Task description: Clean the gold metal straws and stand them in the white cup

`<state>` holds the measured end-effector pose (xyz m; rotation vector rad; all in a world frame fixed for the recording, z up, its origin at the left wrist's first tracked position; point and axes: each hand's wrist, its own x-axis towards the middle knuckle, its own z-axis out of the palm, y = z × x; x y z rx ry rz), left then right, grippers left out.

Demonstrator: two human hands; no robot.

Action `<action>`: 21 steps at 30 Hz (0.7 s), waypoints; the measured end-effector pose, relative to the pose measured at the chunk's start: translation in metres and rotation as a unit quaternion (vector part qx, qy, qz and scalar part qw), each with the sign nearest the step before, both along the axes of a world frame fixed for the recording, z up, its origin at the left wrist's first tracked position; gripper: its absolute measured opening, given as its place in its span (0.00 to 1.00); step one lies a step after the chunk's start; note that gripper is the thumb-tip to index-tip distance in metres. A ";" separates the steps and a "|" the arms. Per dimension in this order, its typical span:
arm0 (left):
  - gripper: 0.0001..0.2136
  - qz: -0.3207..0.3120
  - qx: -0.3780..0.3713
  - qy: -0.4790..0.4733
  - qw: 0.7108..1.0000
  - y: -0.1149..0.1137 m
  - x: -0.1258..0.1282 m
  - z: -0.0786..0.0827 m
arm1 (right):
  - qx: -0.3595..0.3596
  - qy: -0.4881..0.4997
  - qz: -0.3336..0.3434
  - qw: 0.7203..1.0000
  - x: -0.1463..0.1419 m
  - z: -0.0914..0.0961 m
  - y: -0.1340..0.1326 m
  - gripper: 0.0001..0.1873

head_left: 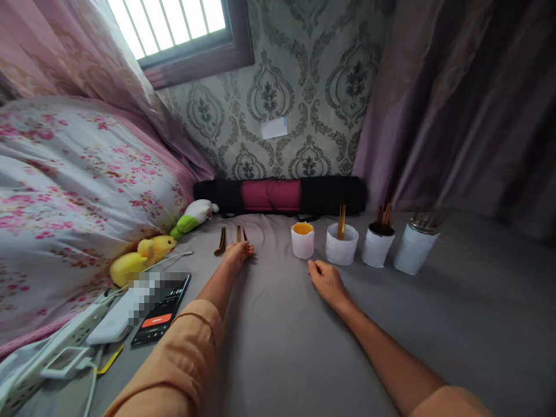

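My left hand (237,256) rests on the grey sheet with its fingers curled over thin gold-brown sticks (238,234), whose ends stick out beyond it. Just left of that hand lies a separate small bundle of sticks (221,242). My right hand (329,284) is closed loosely, thumb against the fingers, and nothing shows in it. Ahead of it stands a white-wrapped cup with an orange inside (303,245). To its right come a wider white cup (341,251) holding gold sticks, a dark-rimmed white cup (377,250) with brown sticks, and a taller white jar (416,250) with dark sticks.
A black and maroon roll (271,196) lies along the wall. On the left are plush toys (143,255), a phone (161,310), a white power bank (115,315), a power strip (56,353) with cables, and a floral-covered heap (87,191). A curtain (417,116) hangs at right.
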<state>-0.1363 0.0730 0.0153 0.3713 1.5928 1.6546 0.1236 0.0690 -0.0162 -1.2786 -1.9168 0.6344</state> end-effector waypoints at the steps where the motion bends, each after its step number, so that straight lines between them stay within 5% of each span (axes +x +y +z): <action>1: 0.04 0.003 0.006 -0.010 1.000 0.000 0.002 0.000 | 0.001 -0.001 0.000 1.000 0.000 0.001 0.000 0.22; 21: 0.04 -0.040 0.082 -0.117 0.989 -0.014 0.030 -0.013 | 0.006 -0.001 0.003 1.000 0.000 -0.003 0.000 0.22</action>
